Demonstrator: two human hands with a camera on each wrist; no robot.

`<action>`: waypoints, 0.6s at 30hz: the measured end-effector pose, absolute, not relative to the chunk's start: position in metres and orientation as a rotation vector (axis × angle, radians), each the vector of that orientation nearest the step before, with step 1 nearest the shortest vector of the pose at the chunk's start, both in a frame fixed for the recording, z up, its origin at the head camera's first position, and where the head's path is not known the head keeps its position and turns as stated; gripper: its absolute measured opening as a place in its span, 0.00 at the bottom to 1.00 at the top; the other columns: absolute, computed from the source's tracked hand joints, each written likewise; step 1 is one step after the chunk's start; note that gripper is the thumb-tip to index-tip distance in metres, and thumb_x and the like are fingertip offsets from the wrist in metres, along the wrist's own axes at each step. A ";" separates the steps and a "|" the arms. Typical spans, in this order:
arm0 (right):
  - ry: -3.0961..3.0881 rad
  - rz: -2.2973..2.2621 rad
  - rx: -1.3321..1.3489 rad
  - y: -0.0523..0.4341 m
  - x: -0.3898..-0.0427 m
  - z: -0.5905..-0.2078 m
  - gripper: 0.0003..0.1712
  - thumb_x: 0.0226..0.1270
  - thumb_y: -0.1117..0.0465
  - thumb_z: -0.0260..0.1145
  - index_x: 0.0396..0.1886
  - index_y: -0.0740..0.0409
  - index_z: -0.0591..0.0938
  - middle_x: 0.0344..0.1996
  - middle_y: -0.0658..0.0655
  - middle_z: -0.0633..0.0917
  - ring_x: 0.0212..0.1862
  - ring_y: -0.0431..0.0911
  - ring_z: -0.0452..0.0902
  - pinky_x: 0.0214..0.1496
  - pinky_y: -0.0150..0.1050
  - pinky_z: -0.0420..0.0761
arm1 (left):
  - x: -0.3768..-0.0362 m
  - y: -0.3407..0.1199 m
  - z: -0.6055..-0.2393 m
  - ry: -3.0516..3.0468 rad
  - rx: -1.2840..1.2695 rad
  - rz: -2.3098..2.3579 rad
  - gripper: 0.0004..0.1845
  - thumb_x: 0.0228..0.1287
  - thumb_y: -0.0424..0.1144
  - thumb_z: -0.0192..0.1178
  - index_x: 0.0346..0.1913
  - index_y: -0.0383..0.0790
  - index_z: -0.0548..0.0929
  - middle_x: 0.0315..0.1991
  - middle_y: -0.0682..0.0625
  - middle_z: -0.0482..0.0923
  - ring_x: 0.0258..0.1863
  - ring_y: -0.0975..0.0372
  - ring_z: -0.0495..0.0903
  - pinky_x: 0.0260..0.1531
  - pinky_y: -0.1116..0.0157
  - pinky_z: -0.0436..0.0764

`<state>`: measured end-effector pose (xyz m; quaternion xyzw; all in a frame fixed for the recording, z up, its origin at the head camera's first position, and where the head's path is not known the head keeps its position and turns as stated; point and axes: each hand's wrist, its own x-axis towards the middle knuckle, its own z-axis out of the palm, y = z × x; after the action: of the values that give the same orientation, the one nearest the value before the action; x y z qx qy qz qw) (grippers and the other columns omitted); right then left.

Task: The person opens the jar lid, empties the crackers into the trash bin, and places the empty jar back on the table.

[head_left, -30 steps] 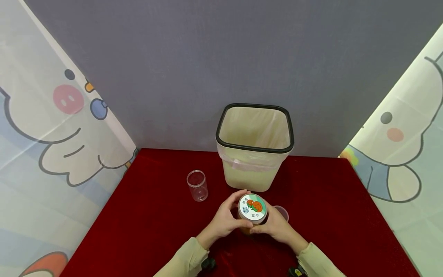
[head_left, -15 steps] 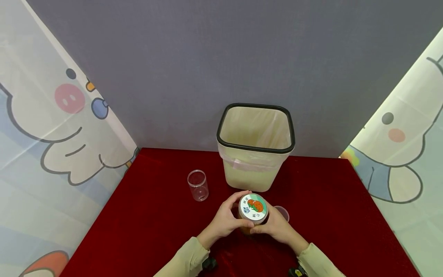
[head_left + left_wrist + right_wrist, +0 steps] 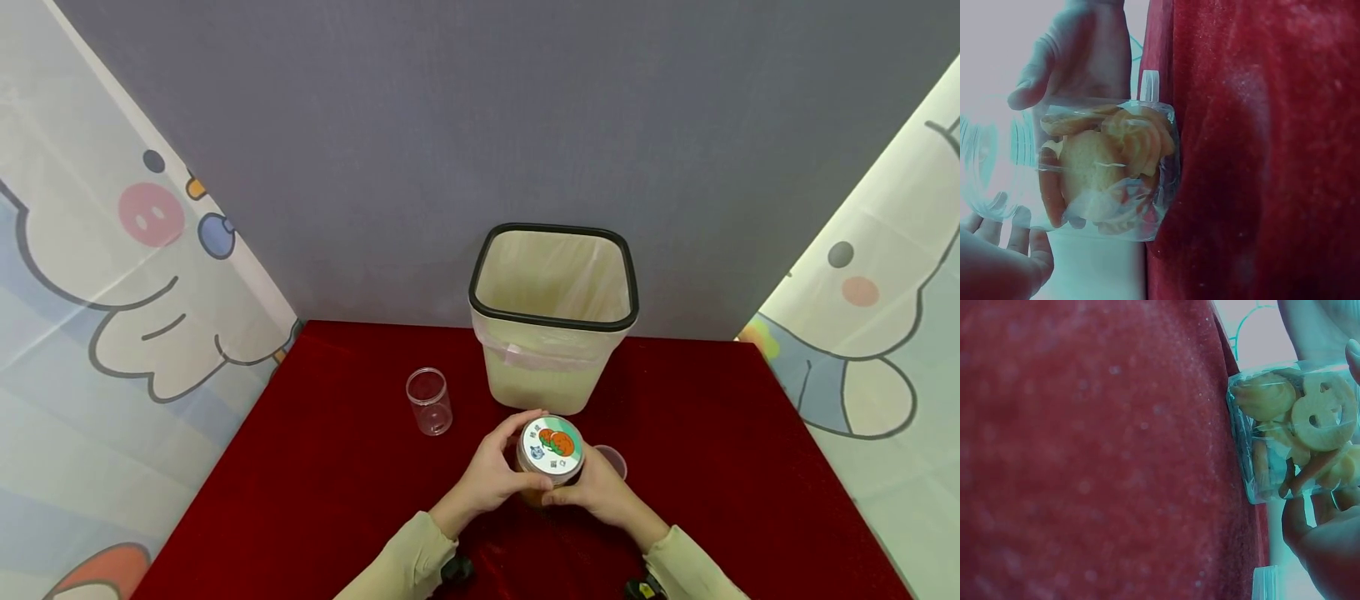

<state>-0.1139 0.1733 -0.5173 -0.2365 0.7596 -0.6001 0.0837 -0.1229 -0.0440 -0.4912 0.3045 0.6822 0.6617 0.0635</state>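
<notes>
A clear jar of cookies (image 3: 1094,169), its round lid (image 3: 551,446) printed with orange fruit, stands upright between both hands at the front of the red cloth. My left hand (image 3: 487,475) curls around the jar's upper part, near the lid, with its thumb just below the lid's edge. From the other side my right hand (image 3: 600,487) grips the jar, its thumb a little lower. Through the wall in the right wrist view, a pretzel-shaped cookie (image 3: 1322,419) shows among swirled ones. Much of the fingers behind the jar is hidden in the head view.
A cream bin (image 3: 543,379) with a black rim and a bag liner stands just behind the hands. An uncovered clear jar (image 3: 430,404) is at the left. Another clear round container (image 3: 612,461) sits partly hidden beyond the right hand. A grey panel (image 3: 450,125) closes the back.
The lid shifts slightly up and right in the head view, its print turned a little. Both hands keep their grip and have barely moved.
</notes>
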 end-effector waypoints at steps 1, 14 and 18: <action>2.268 -1.790 -0.696 0.173 -0.114 -0.517 0.51 0.49 0.63 0.83 0.72 0.49 0.66 0.60 0.50 0.79 0.61 0.46 0.75 0.63 0.32 0.70 | -0.123 -0.044 -0.491 2.051 0.918 2.005 0.47 0.54 0.50 0.76 0.74 0.39 0.65 0.71 0.46 0.66 0.61 0.56 0.72 0.59 0.59 0.72; 2.296 -1.747 -0.624 0.172 -0.111 -0.514 0.58 0.49 0.60 0.83 0.77 0.51 0.60 0.66 0.52 0.74 0.64 0.48 0.72 0.63 0.34 0.70 | -0.125 -0.052 -0.485 2.082 0.915 2.066 0.47 0.53 0.53 0.76 0.73 0.43 0.67 0.69 0.48 0.69 0.62 0.55 0.72 0.59 0.57 0.73; 2.306 -1.718 -0.612 0.172 -0.111 -0.513 0.56 0.50 0.59 0.83 0.76 0.51 0.61 0.65 0.53 0.75 0.61 0.49 0.74 0.60 0.37 0.74 | -0.127 -0.059 -0.485 2.112 0.937 2.077 0.46 0.54 0.51 0.76 0.73 0.41 0.66 0.69 0.47 0.70 0.62 0.56 0.72 0.58 0.59 0.73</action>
<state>-0.1106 0.1718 -0.5126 -0.2071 0.7803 -0.5815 0.1006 -0.1272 -0.0589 -0.4851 0.3015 0.6797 0.6684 0.0174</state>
